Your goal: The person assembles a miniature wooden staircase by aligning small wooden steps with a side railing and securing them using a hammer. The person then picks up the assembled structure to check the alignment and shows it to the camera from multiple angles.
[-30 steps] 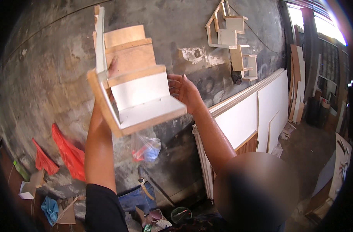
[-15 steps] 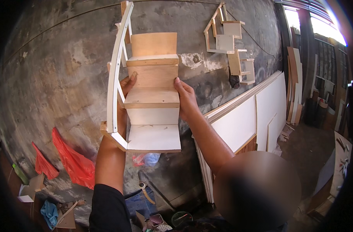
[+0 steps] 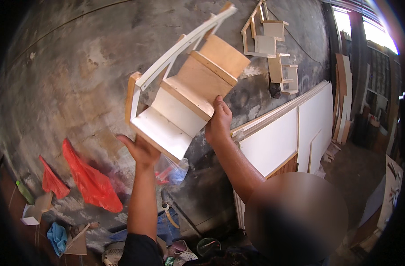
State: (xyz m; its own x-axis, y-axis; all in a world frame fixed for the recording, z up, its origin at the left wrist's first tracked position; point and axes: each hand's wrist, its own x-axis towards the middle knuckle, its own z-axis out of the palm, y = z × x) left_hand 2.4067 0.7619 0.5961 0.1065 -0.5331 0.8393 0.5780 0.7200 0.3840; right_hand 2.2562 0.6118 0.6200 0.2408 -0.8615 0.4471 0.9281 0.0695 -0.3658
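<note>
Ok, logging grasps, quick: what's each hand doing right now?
Left hand: open, thumb spread; fingers hidden behind the white-and-tan wooden stair-shaped piece, so contact can't be told.
Right hand: closed on that piece's right edge, thumb in front.

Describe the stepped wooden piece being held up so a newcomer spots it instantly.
Start from the stained grey wall filling the background. Held up before it is the stepped piece, tilted, with a white-faced rail along its upper-left side. Unlike the similar stepped pieces against the wall to its right, this one is in hand.
</note>
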